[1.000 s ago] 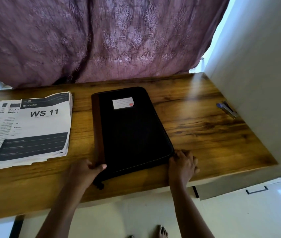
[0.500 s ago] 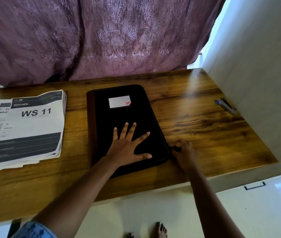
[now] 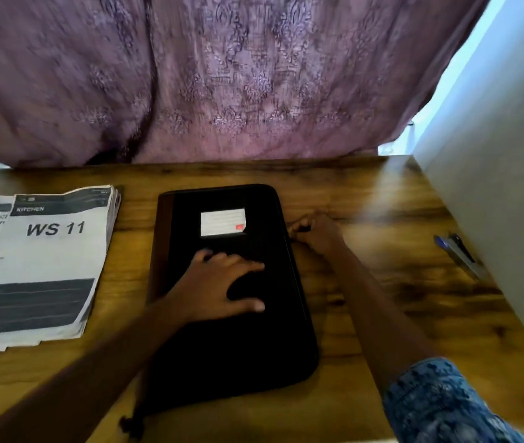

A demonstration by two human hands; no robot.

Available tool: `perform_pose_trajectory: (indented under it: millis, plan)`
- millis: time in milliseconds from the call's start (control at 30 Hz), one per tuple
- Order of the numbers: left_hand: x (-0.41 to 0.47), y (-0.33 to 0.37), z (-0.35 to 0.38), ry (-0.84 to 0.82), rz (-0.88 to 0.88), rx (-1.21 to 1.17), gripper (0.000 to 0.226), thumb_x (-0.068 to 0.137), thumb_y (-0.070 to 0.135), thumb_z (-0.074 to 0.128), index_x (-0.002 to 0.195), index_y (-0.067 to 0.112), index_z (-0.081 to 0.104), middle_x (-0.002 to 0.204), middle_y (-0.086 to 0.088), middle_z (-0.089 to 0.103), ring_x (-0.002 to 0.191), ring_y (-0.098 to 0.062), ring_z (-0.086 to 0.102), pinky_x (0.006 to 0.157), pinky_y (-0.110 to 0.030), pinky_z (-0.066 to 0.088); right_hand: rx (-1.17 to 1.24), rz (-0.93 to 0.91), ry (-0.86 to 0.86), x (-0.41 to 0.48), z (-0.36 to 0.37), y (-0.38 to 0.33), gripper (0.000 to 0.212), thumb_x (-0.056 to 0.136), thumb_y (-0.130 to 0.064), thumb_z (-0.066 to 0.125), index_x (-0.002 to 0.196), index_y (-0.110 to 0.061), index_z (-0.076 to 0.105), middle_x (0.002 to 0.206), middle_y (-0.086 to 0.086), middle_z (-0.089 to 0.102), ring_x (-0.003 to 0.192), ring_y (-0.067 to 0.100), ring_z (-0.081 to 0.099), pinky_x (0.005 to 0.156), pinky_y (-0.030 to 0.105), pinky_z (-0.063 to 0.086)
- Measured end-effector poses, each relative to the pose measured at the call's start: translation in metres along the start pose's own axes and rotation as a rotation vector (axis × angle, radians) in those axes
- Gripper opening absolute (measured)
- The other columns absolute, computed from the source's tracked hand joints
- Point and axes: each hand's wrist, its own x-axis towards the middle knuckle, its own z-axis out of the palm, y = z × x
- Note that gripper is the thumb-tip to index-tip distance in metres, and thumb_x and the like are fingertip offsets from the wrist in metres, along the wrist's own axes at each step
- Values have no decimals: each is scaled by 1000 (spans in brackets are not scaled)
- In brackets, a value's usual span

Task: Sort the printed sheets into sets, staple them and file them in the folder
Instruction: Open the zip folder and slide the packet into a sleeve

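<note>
Left hand (image 3: 219,282) lies flat on the folder (image 3: 254,346); right hand (image 3: 315,233) pinches the zip pull (image 3: 300,229) on its long right edge, near the far corner.

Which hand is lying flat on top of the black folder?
The left hand, fingers spread on the folder cover. The right hand is curled, pinching at the folder's right edge instead.

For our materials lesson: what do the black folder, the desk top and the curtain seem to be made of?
Folder: probably matt black fabric, since it shows no shine, with a brown leather-like spine strip. Desk top: wood or wood-effect laminate, with streaky grain and a glossy sheen. Curtain: soft purple cloth, patterned, hanging in folds.
</note>
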Motion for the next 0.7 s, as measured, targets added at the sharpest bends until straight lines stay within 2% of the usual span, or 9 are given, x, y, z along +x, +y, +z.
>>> perform_pose_trajectory:
  millis: [33, 100, 200, 267, 400, 500, 567, 600, 700]
  plan:
    - [19, -15, -7, 28, -52, 1, 86, 69, 91, 24, 145, 51, 19, 153, 10, 28, 143, -14, 21, 113, -49, 11, -35, -7, -20, 7, -2, 0, 14, 76, -25, 75, 91, -25, 75, 100, -3, 72, 102, 15, 63, 98, 37, 41]
    - [56, -39, -15, 9, -211, 35, 96, 59, 96, 22, 145, 55, 7, 161, 1, 4, 148, -24, -2, 112, -59, 0, -61, -6, -13, 14, -3, 1, 13, 77, -26, 75, 90, -25, 75, 101, -5, 72, 104, 11, 61, 99, 31, 37]
    - [79, -55, -2, -78, -302, 43, 103, 53, 100, 26, 141, 60, -10, 160, -7, -17, 144, -35, -20, 109, -66, -7, -33, 18, 59, 19, 5, 7, 10, 80, -27, 71, 90, -26, 73, 105, -8, 68, 111, 13, 53, 99, 36, 30]
    - [78, -59, 5, -73, -281, 34, 102, 55, 99, 27, 139, 60, -14, 159, -6, -18, 144, -34, -22, 110, -66, -8, -32, 19, 50, 37, 8, 4, 13, 82, -26, 69, 95, -24, 73, 108, -9, 67, 110, 12, 53, 97, 34, 26]
    - [80, -63, 10, -41, -279, 11, 98, 53, 101, 22, 135, 64, -17, 159, -2, -19, 145, -29, -20, 111, -63, -8, 88, -118, 17, 98, 4, -3, 13, 78, -10, 72, 90, -15, 75, 102, 1, 71, 96, 14, 64, 93, 34, 45]
    - [71, -82, 4, 67, -270, -155, 91, 58, 100, 22, 138, 64, -3, 161, 3, -3, 148, -19, -7, 116, -59, 2, 187, -258, -112, 134, -2, 0, 16, 74, 2, 73, 81, -13, 73, 91, 11, 73, 75, -5, 62, 82, 25, 49]
    - [48, -112, 3, 236, -373, -211, 88, 64, 94, 32, 142, 58, 14, 160, 6, 7, 148, -16, 5, 116, -57, 11, 164, -316, -200, 150, -5, 5, 23, 73, 0, 74, 73, -22, 71, 81, -2, 72, 72, -6, 61, 80, 25, 49]
    - [33, -125, 5, 265, -445, -209, 85, 65, 92, 35, 141, 60, 17, 160, 7, 5, 148, -15, 3, 117, -56, 10, 156, -333, -234, 157, -6, 6, 27, 73, -1, 75, 71, -27, 69, 79, -8, 70, 74, -2, 62, 79, 28, 49]
    - [2, -140, 13, 211, -526, -403, 79, 65, 91, 39, 137, 67, 16, 159, 8, 2, 145, -10, -1, 118, -48, 12, 153, -409, -356, 174, -10, 1, 26, 73, -7, 76, 71, -31, 68, 79, -9, 67, 77, 10, 63, 76, 31, 50]
